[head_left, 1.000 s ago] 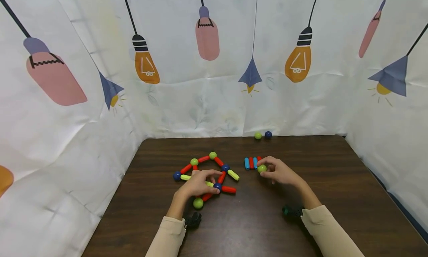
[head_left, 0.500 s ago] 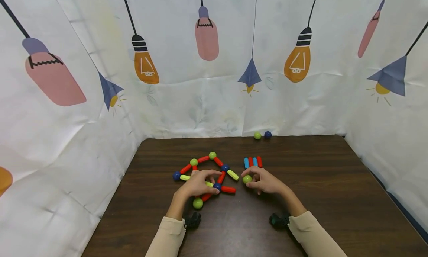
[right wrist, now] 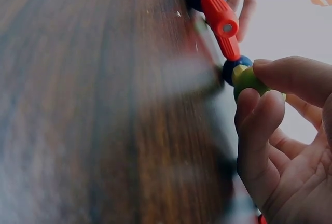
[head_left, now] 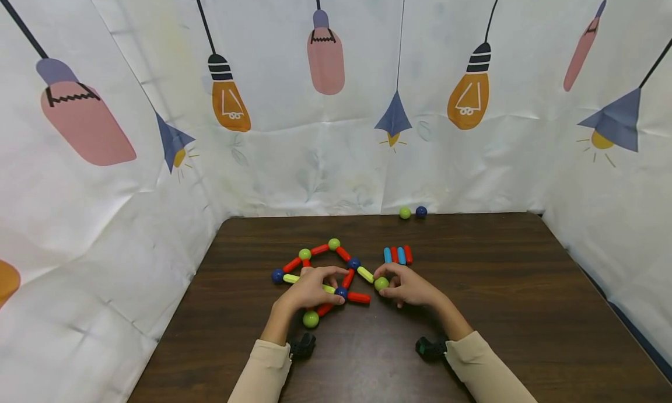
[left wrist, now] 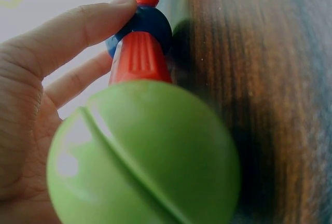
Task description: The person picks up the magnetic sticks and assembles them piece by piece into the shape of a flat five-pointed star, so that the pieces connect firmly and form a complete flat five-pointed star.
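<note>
Green ball (head_left: 381, 283) right of centre on the dark wood surface (head_left: 525, 286), pinched in the right hand (head_left: 408, 284); those fingers curled, gap just as wide as the ball. Ball touches the near right end of a yellow stick (head_left: 366, 274), whose far end meets a blue ball (head_left: 354, 264) on the right side of a ball-and-stick frame (head_left: 319, 249). Left hand (head_left: 312, 287) over the frame's near part, fingers curled, parted about the ball's width, gripping the near blue ball (head_left: 341, 293); thumb on it clear in left wrist view. Red stick (head_left: 359, 298) sticks out right from that ball. Near green ball (head_left: 311, 319) at the frame's near end. Four short sticks (head_left: 398, 255), light blue and red, side by side on the far side of the right hand. Loose green ball (head_left: 405, 213) and loose blue ball (head_left: 421, 212) at the far edge.
</note>
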Tool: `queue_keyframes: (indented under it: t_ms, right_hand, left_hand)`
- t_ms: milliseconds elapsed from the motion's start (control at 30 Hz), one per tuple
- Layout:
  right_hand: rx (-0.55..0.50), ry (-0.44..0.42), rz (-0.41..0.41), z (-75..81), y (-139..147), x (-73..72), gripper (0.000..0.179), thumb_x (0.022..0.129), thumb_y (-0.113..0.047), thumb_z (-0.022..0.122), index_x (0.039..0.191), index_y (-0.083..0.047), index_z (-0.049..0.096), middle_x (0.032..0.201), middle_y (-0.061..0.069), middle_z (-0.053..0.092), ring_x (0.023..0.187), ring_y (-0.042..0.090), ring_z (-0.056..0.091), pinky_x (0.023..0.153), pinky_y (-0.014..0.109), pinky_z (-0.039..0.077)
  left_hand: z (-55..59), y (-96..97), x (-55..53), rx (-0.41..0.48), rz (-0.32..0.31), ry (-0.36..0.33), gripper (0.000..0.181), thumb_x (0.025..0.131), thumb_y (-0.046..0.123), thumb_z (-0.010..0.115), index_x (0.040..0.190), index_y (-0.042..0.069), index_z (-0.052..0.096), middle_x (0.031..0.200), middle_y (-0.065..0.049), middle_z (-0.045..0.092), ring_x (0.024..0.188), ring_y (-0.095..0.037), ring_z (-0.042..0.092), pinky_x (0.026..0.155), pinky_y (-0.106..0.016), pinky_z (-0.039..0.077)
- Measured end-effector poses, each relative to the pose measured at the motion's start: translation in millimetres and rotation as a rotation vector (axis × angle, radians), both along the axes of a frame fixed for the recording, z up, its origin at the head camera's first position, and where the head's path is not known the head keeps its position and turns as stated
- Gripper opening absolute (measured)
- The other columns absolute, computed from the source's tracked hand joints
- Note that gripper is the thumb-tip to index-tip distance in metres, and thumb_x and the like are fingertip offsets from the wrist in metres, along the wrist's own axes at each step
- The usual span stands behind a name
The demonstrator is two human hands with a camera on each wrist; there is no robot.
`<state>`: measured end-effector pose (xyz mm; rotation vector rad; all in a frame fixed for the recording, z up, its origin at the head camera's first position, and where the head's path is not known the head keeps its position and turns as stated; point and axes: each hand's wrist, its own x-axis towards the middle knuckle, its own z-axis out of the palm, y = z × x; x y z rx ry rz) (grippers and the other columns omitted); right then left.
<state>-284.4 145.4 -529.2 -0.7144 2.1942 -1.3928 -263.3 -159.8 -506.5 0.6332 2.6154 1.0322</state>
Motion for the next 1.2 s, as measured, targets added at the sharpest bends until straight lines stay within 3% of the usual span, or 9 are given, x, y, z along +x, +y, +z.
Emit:
queue_keyframes:
  t_ms: [567,800,1200]
  right_hand:
    - [0.018,-0.010,0.001,-0.8,-5,-0.1,0.029,0.097,-0.012,0.070,0.123,-0.011,0.059,0.126,0.016,0.055,0.060,0.015,0.057,0.053,0.031,0.056]
    - [0.053,-0.022,0.007,1.5,-8,0.9,0.031,0.096,-0.011,0.071,0.125,-0.013,0.059,0.127,0.014,0.056,0.060,0.016,0.058,0.054,0.032,0.056]
    - [0.048,-0.040,0.022,4.2,-10,1.4,0.030,0.097,-0.010,0.070,0.125,-0.011,0.059,0.127,0.016,0.056,0.063,0.016,0.059,0.055,0.031,0.057]
  left_hand:
    - [1.4,7.6,2.2,-0.067,-0.004,0.060,0.062,0.084,0.033,0.085,0.140,0.026,0.061,0.091,0.007,0.067,0.082,-0.009,0.058,0.097,-0.047,0.025]
    - [1.9,18.9,3.1,-0.134,0.021,0.111,0.068,0.082,0.035,0.087,0.143,0.022,0.058,0.092,0.009,0.065,0.081,-0.006,0.057,0.085,-0.042,0.029]
    - [-3.0,26.2,3.3,-0.175,0.049,0.162,0.069,0.081,0.041,0.086,0.141,0.022,0.059,0.088,0.011,0.062,0.079,-0.006,0.057,0.085,-0.041,0.032]
